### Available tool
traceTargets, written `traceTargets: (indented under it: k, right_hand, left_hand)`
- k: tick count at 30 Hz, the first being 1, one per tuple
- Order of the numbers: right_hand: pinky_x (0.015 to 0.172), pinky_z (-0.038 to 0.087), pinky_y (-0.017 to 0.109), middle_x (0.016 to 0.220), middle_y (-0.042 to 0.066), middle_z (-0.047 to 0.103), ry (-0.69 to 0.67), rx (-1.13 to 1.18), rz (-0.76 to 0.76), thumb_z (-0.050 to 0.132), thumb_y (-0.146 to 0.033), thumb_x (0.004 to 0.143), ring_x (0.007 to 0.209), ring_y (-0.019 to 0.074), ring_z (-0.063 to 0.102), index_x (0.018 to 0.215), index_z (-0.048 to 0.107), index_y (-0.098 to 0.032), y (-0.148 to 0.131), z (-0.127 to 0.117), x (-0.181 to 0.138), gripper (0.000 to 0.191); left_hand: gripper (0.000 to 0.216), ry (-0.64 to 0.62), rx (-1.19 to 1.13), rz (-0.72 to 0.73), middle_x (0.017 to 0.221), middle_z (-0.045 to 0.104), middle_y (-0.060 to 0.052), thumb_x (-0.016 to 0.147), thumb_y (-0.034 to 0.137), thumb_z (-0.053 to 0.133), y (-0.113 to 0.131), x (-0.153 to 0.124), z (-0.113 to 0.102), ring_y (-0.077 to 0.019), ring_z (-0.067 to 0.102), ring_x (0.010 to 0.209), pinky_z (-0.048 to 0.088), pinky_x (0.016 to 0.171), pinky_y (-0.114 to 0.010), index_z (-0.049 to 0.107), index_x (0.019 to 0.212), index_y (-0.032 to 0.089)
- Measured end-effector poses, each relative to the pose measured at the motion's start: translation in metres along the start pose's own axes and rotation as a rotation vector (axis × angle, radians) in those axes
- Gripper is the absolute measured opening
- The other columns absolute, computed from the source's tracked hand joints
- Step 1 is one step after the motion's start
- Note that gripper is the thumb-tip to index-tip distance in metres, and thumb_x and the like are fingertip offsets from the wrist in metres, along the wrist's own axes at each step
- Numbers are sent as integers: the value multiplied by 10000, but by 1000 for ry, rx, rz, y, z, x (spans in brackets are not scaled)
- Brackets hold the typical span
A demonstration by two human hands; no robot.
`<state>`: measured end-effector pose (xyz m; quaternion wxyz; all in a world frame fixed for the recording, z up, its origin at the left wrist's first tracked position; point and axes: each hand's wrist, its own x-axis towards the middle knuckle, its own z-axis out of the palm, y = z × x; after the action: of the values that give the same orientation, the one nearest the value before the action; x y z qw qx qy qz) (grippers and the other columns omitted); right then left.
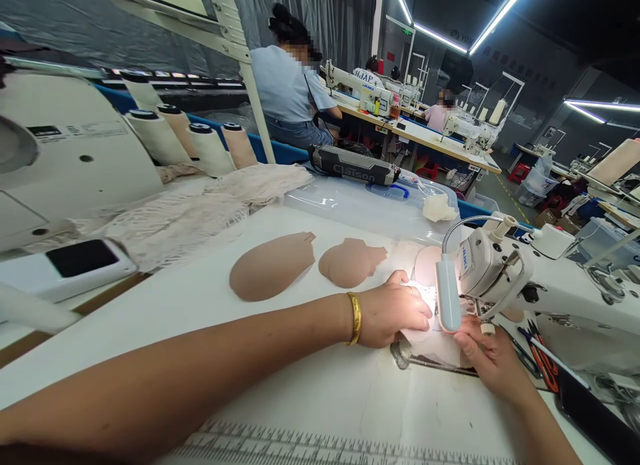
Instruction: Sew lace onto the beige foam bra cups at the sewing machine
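Under the head of a white sewing machine [500,265] lies a pale beige fabric piece [433,350], lit brightly by a small gooseneck lamp [449,295]. My left hand [395,312], with a gold bangle at its wrist, rests on the fabric left of the needle area. Its fingers lie over the cloth and the thumb is spread away. At the right edge of the fabric, my right hand [493,355] has its thumb and fingers close together on the cloth. The lamp hides the needle and some of the right fingertips.
Two brown cut pieces, one rounded [273,265] and one notched [353,262], lie left of the machine. Orange-handled scissors [544,358] and a black object [595,412] are at right. Thread cones [210,148] stand behind at left. A co-worker [287,85] sits beyond.
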<state>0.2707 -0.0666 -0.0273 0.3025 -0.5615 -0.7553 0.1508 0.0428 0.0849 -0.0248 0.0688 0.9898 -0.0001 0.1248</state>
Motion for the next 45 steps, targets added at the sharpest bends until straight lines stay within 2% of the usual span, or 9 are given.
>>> traceTargets:
  k: [5, 14, 18, 25, 29, 32, 35, 40, 45]
  right_hand:
    - [1009, 490, 418, 1161, 40, 733, 43, -263, -39, 477, -270, 1034, 1123, 252, 650, 1094, 713, -278, 10, 20, 2, 243]
    - [1015, 444, 499, 1222, 52, 728, 110, -457, -143, 504, -210, 1018, 1079, 280, 651, 1160, 684, -255, 15, 16, 3, 234]
    - [997, 456, 491, 1221, 52, 729, 127, -467, -157, 515, -202, 1013, 1076, 280, 651, 1153, 687, -257, 16, 17, 4, 228]
    - [968, 497, 459, 1210, 64, 722, 121, -468, -160, 476, -244, 1037, 1081, 270, 659, 1175, 660, -250, 15, 14, 1, 230]
    - [809, 550, 435, 997, 78, 732, 194, -506, -98, 437, -302, 1048, 934, 276, 676, 1065, 659, -241, 14, 14, -2, 231]
    - [740, 566, 427, 893, 89, 701, 308, -450, -83, 463, -315, 1038, 841, 270, 678, 1018, 625, -208, 16, 15, -3, 195]
    - [744, 581, 421, 946, 113, 692, 346, -385, -59, 480, -295, 1033, 870, 266, 688, 1058, 599, -195, 18, 16, -3, 157]
    - [753, 591, 436, 957, 113, 690, 331, -378, -38, 465, -299, 1041, 893, 277, 690, 1091, 608, -203, 18, 16, -2, 180]
    - [760, 596, 451, 969, 127, 687, 322, -383, -36, 461, -303, 1045, 912, 288, 690, 1075, 607, -199, 18, 17, -2, 182]
  left_hand:
    - [380, 46, 12, 31, 1022, 734, -18, 640, 1, 628, -14, 2, 11, -233, 593, 912, 255, 893, -445, 687, 912, 260]
    - [305, 129, 4, 72, 1123, 754, -3, 717, 8, 625, -17, 5, 15, -234, 630, 992, 248, 937, -452, 682, 902, 244]
    - [275, 129, 32, 54, 1064, 763, -8, 706, 2, 628, -15, 6, 14, -233, 635, 961, 247, 944, -462, 674, 854, 230]
    - [304, 113, 26, 34, 1012, 760, -8, 670, 8, 667, -20, 7, 24, -234, 623, 956, 244, 983, -468, 693, 861, 243]
    - [266, 74, 46, 3, 952, 753, -26, 677, 9, 667, -14, 7, 19, -231, 617, 919, 253, 982, -470, 690, 825, 229]
    - [270, 83, 46, -4, 1026, 755, -29, 711, 18, 662, -9, 6, 13, -234, 625, 951, 259, 967, -468, 693, 874, 231]
    - [280, 87, 41, -15, 1061, 757, -19, 698, 16, 670, -8, 6, 10, -242, 632, 960, 261, 951, -476, 684, 876, 232]
    - [305, 89, 34, -7, 1094, 750, 3, 677, 12, 680, -8, 6, 12, -238, 644, 959, 252, 959, -483, 686, 890, 230]
    - [269, 98, 41, -9, 1041, 749, -3, 706, 30, 681, -4, 5, 10, -242, 639, 986, 257, 962, -474, 679, 887, 229]
